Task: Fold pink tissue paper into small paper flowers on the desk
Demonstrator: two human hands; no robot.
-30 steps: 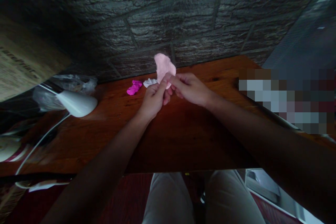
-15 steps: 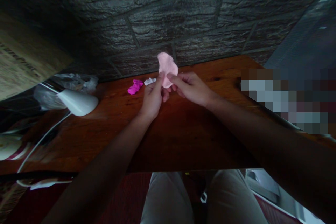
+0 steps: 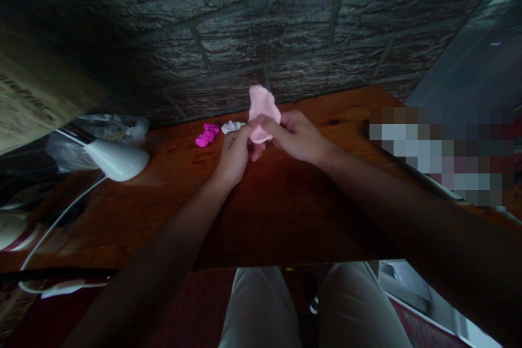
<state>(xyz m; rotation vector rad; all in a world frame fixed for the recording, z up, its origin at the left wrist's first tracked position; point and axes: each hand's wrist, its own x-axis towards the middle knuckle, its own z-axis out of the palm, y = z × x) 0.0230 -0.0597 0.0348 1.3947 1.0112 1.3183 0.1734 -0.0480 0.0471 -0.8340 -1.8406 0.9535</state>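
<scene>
A flattened, uneven piece of pale pink modelling clay [image 3: 263, 106] is held up above the table between both hands. My left hand [image 3: 236, 152] pinches its lower left edge, thumb in front and fingers behind. My right hand [image 3: 296, 133] grips the lower right part, its thumb pressed across the front of the clay. Some fingertips are hidden behind the piece. Just left of my left hand lies a white lump of clay [image 3: 232, 127], partly covered by that hand. Further left rests a bright magenta lump of clay [image 3: 207, 135].
The wooden table [image 3: 163, 212] meets a dark stone-patterned wall [image 3: 228, 54]. At left stand a white lamp-like object [image 3: 118, 160] with a cord, a crumpled clear plastic bag [image 3: 134, 129] and a brown printed box [image 3: 36, 87]. A blurred-out patch covers the right side.
My right thumb has slid left across the clay, closer to the left thumb. The pink piece sits slightly lower and further right, and the whole view has shifted a little.
</scene>
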